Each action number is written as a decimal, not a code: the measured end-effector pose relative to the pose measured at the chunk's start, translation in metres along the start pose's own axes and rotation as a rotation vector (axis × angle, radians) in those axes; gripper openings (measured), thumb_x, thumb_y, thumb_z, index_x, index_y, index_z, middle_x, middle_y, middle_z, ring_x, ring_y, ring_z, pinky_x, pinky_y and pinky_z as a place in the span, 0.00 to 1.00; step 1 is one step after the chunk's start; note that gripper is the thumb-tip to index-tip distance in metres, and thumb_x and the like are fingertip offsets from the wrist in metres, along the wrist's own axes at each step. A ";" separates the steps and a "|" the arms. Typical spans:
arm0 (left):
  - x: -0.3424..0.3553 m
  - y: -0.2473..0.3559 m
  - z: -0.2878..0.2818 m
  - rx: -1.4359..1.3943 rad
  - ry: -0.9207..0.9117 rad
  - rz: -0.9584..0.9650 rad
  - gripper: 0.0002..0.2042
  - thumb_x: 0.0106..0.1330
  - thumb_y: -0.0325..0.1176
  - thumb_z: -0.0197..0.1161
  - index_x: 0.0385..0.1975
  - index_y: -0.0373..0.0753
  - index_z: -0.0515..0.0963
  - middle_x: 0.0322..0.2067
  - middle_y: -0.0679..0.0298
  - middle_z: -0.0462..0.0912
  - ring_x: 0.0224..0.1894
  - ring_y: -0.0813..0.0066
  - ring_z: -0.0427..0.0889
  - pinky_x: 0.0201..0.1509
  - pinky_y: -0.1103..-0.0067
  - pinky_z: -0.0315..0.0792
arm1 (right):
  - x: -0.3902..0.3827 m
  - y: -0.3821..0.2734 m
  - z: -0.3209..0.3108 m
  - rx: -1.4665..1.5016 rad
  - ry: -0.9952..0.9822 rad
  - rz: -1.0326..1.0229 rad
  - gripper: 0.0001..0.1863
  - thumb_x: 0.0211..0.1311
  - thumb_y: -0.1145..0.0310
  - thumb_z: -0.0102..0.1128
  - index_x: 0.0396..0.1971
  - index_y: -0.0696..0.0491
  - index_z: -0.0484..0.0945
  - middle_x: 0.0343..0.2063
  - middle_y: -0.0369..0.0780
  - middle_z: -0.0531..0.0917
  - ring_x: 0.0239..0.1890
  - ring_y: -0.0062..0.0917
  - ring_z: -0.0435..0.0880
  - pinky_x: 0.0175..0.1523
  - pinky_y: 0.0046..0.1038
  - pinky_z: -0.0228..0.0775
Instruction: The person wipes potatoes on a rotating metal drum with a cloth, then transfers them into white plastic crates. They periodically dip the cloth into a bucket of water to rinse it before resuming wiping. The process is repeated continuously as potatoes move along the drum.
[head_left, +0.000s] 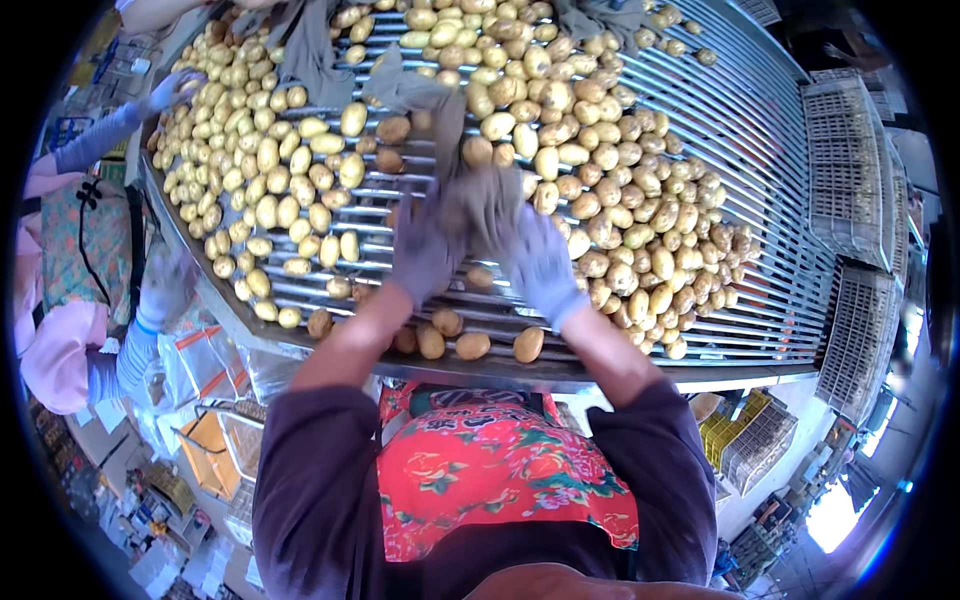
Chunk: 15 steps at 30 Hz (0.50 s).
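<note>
Slatted table [740, 130]: one. Potatoes [662, 264]: over one hundred, overlapping. From near edge: wearer's left hand [428, 248] and right hand [540, 258], two. Left edge: co-worker's hands [172, 92], two. Right edge: plastic crates [848, 150], at least two.

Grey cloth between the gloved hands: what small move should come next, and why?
Perhaps ease the grey cloth slightly aside: the left hand and right hand meet at its bunched lower end, whose folds hide whatever lies beneath, while loose potatoes sit close by on the metal bars.

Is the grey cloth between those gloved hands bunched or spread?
Bunched: the cloth gathers in folds between left hand and right hand.
</note>
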<state>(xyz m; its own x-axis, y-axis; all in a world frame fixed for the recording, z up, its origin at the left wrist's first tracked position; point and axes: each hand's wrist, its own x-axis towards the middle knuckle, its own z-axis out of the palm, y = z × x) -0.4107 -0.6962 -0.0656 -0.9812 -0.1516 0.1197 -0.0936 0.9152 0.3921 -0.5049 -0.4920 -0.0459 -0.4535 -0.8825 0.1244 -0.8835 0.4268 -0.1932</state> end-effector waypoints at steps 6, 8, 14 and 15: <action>0.011 -0.003 -0.002 -0.485 0.202 -0.352 0.07 0.58 0.30 0.60 0.32 0.38 0.82 0.39 0.55 0.80 0.41 0.53 0.79 0.40 0.63 0.72 | -0.014 -0.012 -0.052 0.735 0.076 0.187 0.14 0.52 0.68 0.68 0.40 0.54 0.80 0.36 0.43 0.81 0.40 0.37 0.80 0.48 0.35 0.72; 0.088 0.010 -0.029 -0.524 0.620 0.046 0.10 0.59 0.33 0.62 0.39 0.40 0.80 0.39 0.57 0.79 0.41 0.56 0.78 0.44 0.62 0.70 | 0.001 0.013 -0.071 0.679 0.228 0.417 0.17 0.51 0.69 0.68 0.43 0.54 0.79 0.33 0.42 0.81 0.35 0.36 0.80 0.40 0.35 0.73; 0.229 0.051 0.061 0.066 0.128 0.248 0.34 0.64 0.44 0.58 0.71 0.53 0.54 0.70 0.61 0.58 0.74 0.61 0.49 0.73 0.49 0.36 | 0.017 0.117 -0.041 -0.198 0.137 0.567 0.40 0.54 0.45 0.63 0.63 0.53 0.68 0.59 0.54 0.70 0.64 0.47 0.64 0.68 0.49 0.47; 0.263 0.048 0.063 0.134 0.140 0.290 0.35 0.65 0.43 0.57 0.72 0.53 0.52 0.71 0.60 0.55 0.74 0.60 0.49 0.73 0.48 0.36 | 0.024 0.133 -0.026 -0.297 0.085 0.594 0.44 0.55 0.40 0.60 0.64 0.55 0.66 0.63 0.55 0.65 0.69 0.48 0.57 0.73 0.50 0.35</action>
<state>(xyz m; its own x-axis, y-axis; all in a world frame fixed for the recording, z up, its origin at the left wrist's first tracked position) -0.6836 -0.6686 -0.0732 -0.9384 0.0805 0.3362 0.1550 0.9673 0.2010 -0.6359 -0.4514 -0.0436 -0.8696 -0.4675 0.1586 -0.4704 0.8822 0.0216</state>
